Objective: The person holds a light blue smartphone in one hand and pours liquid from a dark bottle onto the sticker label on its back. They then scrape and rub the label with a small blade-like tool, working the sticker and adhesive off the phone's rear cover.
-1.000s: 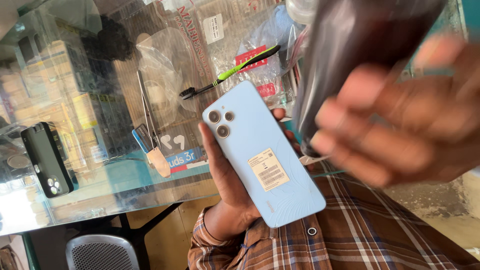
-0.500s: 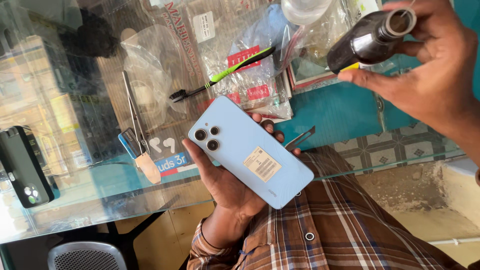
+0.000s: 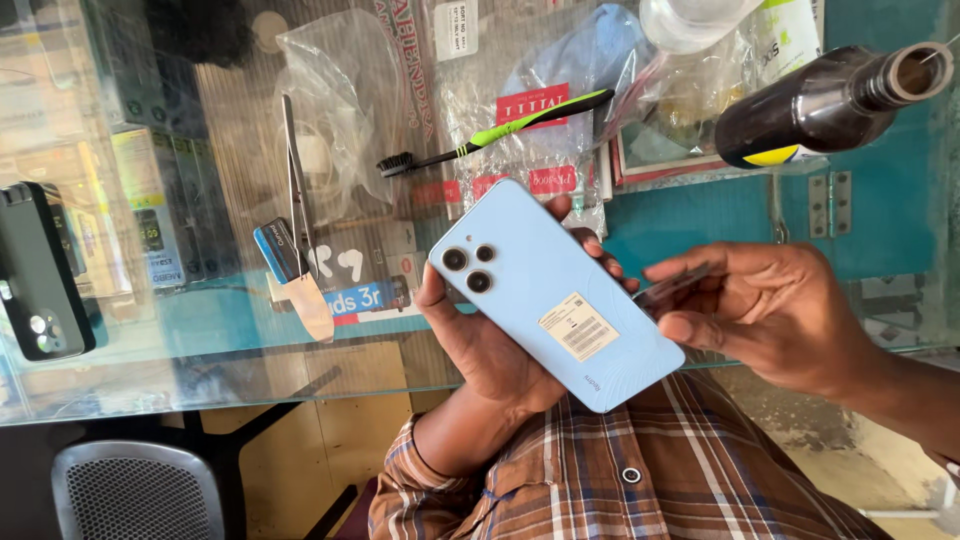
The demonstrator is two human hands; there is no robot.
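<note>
Phone back-up in left hand, thin pick poised at its edge

Light-blue phone (image 3: 555, 295) lies back cover upward in the left hand (image 3: 490, 350), held over the lap just in front of the glass counter (image 3: 200, 370). Fingers wrap under it from the far side, thumb on the near edge by the camera cluster. Grip looks firm.

Right hand (image 3: 775, 320) sits just beside the phone's right edge, fingers pinched shut on a thin, flat, translucent sliver (image 3: 675, 290), seemingly a prying pick; its tip points at the seam, touching or nearly so, cannot tell which.

Progress, as a judgement: early. Back cover sits flush all round, no gap visible, sticker on the cover intact. Nothing removed from the phone. Separation of the cover appears not yet done.

On the counter: dark bottle (image 3: 830, 100) lying on its side, open mouth to the right; toothbrush (image 3: 495, 130) with green handle on plastic packets; tweezers (image 3: 293, 180); small blue-handled spatula (image 3: 295, 275); a dark phone (image 3: 40, 270) at far left. Checked shirt sleeve (image 3: 640, 470) below.
</note>
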